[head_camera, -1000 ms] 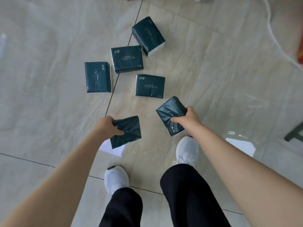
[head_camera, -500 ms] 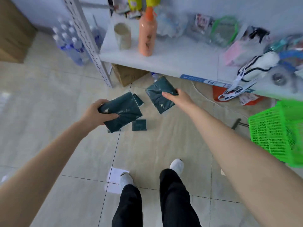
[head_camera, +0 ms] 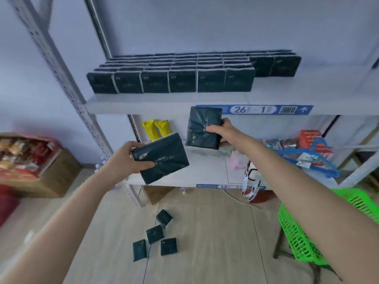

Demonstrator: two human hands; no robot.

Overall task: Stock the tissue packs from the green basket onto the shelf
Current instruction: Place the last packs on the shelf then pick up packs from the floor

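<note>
My left hand [head_camera: 129, 157] grips a dark green tissue pack [head_camera: 164, 158] by its left end, held in front of the lower shelf. My right hand [head_camera: 224, 130] pinches a second dark green pack [head_camera: 202, 128] by its right edge, just under the front lip of the upper shelf [head_camera: 143, 104]. On that upper shelf stand rows of several matching packs [head_camera: 172, 78], filling its left and middle; its right part is bare. Several more packs [head_camera: 154, 239] lie on the floor below. The green basket [head_camera: 303, 238] sits at the lower right.
A grey perforated upright [head_camera: 61, 72] frames the rack on the left. The lower shelf [head_camera: 209, 169] carries yellow packets [head_camera: 156, 129], a blue hanger [head_camera: 320, 156] and mixed goods. A cardboard box of snacks [head_camera: 28, 160] stands at the left.
I have straightened up from the floor with one pack in each hand. Both packs rose from floor level to the shelves, and the view swung up to the rack.
</note>
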